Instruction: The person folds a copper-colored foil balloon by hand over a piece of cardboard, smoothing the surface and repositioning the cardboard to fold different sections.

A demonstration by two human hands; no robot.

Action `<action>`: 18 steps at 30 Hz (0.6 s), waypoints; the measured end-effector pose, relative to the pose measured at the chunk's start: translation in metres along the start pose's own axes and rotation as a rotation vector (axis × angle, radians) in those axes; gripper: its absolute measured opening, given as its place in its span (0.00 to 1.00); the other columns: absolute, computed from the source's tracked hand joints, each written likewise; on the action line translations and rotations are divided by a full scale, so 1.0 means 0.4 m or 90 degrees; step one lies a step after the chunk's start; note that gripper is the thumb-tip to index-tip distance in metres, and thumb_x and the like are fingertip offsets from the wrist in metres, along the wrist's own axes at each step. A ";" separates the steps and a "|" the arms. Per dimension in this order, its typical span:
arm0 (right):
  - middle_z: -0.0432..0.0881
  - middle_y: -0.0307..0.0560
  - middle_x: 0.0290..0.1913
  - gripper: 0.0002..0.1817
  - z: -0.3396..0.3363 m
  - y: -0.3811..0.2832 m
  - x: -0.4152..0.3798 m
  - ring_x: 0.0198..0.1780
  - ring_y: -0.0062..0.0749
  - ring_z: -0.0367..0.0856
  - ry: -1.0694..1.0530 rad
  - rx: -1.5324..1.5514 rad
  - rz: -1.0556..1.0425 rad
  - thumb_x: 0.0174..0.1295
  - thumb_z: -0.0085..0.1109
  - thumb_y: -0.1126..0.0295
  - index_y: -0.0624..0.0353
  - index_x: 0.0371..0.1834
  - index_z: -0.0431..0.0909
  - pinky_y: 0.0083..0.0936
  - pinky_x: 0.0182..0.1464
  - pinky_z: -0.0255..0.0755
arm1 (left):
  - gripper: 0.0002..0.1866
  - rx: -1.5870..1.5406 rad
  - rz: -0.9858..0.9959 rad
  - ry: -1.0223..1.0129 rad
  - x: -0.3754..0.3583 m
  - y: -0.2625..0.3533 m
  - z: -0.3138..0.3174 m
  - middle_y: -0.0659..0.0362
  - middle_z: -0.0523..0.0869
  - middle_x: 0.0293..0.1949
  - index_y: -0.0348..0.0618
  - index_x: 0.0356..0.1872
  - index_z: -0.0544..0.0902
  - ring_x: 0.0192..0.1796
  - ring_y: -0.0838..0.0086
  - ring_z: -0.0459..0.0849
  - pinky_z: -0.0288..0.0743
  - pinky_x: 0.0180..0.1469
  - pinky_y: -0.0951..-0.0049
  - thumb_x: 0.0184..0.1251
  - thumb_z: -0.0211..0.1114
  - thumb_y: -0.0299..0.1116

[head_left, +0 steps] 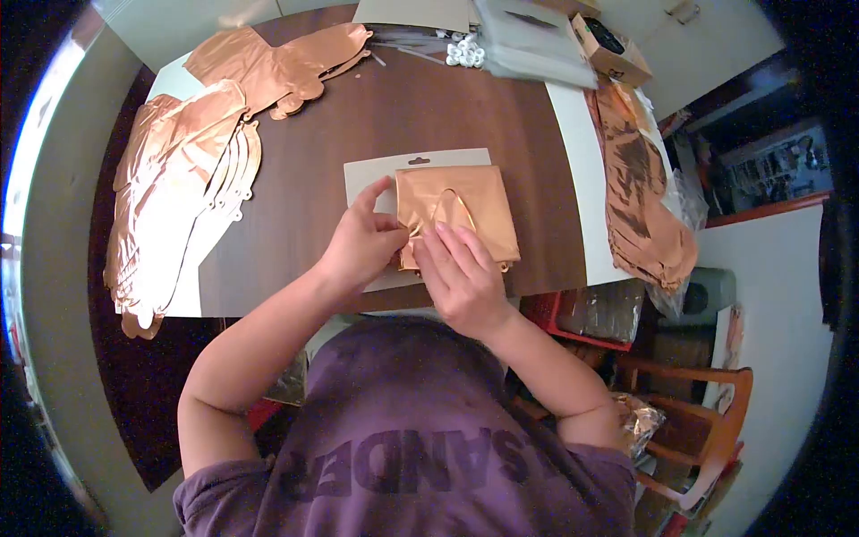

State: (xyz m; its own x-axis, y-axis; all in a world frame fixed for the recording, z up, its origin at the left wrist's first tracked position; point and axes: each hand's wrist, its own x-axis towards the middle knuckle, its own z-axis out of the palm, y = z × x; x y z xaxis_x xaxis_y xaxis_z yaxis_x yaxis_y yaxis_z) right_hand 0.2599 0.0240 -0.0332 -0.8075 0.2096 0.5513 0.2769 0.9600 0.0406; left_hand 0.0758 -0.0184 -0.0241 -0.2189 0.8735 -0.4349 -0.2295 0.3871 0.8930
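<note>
A folded copper-coloured foil sheet [483, 206] lies on a pale card [367, 183] with a hanging slot at its top edge. At the foil's left edge is my left hand [362, 237], thumb and a finger closed together by a crease; whether they pinch the foil is hard to make out. My right hand [463, 279] rests on the foil's lower part, its fingers stretched out and lying flat beside a raised loop-shaped fold. Part of the card is hidden under the foil and hands.
Copper foil pieces [170, 179] are piled at the table's left, with more [268, 67] behind them. Another foil stack [635, 188] lies along the right edge. White small parts [465, 51], clear bags [528, 40] and an open box [610, 49] sit at the back.
</note>
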 end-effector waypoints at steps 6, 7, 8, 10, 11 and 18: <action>0.83 0.61 0.55 0.19 -0.040 0.054 -0.051 0.59 0.53 0.81 -0.033 -0.055 0.019 0.59 0.55 0.71 0.70 0.51 0.82 0.46 0.64 0.73 | 0.43 0.017 0.013 -0.005 0.003 -0.006 -0.006 0.50 0.87 0.41 0.41 0.79 0.50 0.40 0.71 0.86 0.81 0.39 0.72 0.64 0.60 0.14; 0.83 0.61 0.55 0.18 -0.042 0.059 -0.057 0.59 0.53 0.81 -0.029 -0.059 0.027 0.60 0.55 0.70 0.70 0.51 0.82 0.46 0.64 0.73 | 0.43 0.017 0.016 -0.006 0.005 -0.007 -0.005 0.49 0.87 0.42 0.41 0.79 0.50 0.40 0.71 0.86 0.81 0.40 0.72 0.64 0.60 0.15; 0.83 0.61 0.55 0.18 -0.043 0.063 -0.063 0.59 0.53 0.81 -0.024 -0.062 0.034 0.60 0.55 0.70 0.70 0.51 0.82 0.46 0.65 0.73 | 0.43 0.049 0.024 -0.002 0.006 -0.007 -0.005 0.49 0.87 0.42 0.40 0.79 0.51 0.41 0.71 0.86 0.81 0.41 0.72 0.64 0.61 0.15; 0.83 0.61 0.55 0.18 -0.045 0.065 -0.065 0.59 0.53 0.81 -0.015 -0.070 0.030 0.60 0.55 0.70 0.69 0.51 0.82 0.46 0.65 0.72 | 0.43 0.112 0.041 0.005 0.007 -0.005 -0.007 0.49 0.87 0.42 0.40 0.79 0.51 0.41 0.70 0.86 0.81 0.42 0.72 0.63 0.61 0.15; 0.82 0.61 0.55 0.18 -0.046 0.061 -0.060 0.60 0.53 0.81 -0.013 -0.072 0.021 0.61 0.55 0.70 0.69 0.51 0.82 0.46 0.65 0.72 | 0.43 0.105 0.034 0.008 0.005 -0.003 -0.004 0.49 0.87 0.42 0.40 0.79 0.51 0.41 0.71 0.86 0.81 0.42 0.72 0.63 0.61 0.16; 0.82 0.61 0.57 0.19 -0.024 0.038 -0.021 0.61 0.53 0.80 -0.022 -0.051 -0.003 0.60 0.55 0.70 0.69 0.51 0.82 0.47 0.67 0.71 | 0.43 0.055 0.009 0.018 -0.010 0.012 0.007 0.50 0.86 0.40 0.41 0.79 0.51 0.40 0.72 0.84 0.79 0.41 0.73 0.63 0.61 0.16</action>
State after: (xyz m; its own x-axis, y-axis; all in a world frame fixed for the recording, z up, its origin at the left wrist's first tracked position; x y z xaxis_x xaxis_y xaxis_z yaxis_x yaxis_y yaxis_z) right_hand 0.2761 0.0349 -0.0292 -0.8262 0.2135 0.5214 0.3133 0.9432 0.1102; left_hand 0.0782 -0.0191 -0.0176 -0.2482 0.8708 -0.4243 -0.1434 0.4002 0.9051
